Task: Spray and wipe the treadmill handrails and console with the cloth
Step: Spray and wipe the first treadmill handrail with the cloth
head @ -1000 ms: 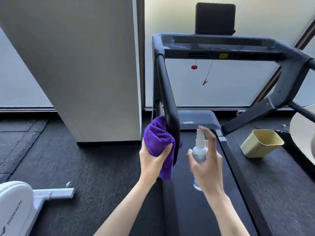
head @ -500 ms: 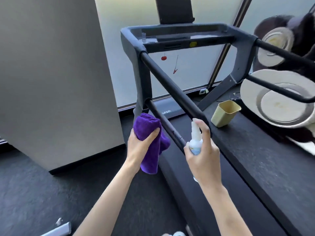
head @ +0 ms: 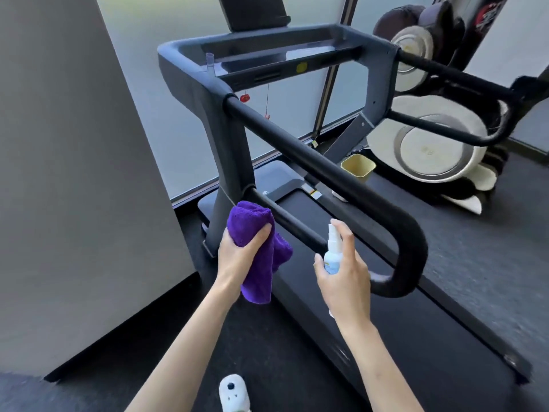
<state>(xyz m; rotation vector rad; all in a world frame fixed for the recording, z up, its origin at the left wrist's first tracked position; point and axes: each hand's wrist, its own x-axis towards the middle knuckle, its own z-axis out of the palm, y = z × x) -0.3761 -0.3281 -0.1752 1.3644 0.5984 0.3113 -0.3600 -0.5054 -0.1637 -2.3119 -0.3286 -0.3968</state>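
wall panel point(head: 74, 173): a large grey slab is seen at the left, standing on the dark floor point(head: 261, 352).
treadmill point(head: 208, 120): a dark frame is seen across the middle, with its belt point(head: 401, 328) running toward the lower right.
console point(head: 285, 55): a dark tray is set at the top of the frame, with a yellow sticker on its front bar.
handrail point(head: 326, 168): a black padded bar is run from the left upright toward the viewer, then bent down in a u-shaped loop back to a lower bar.
exercise machine point(head: 430, 144): white discs are seen at the right, beyond the treadmill.
bin point(head: 358, 168): a pale yellow container is seen on the floor, behind the handrail.
cloth point(head: 252, 248): a bunched purple cloth is held just beside the lower bar; contact with it cannot be told.
left hand point(head: 237, 257): it is closed around the cloth, thumb on the front.
right hand point(head: 344, 278): it is wrapped around the spray bottle, forefinger laid over the nozzle.
spray bottle point(head: 332, 254): a small white bottle is held upright, near the lower bar, inside the loop.
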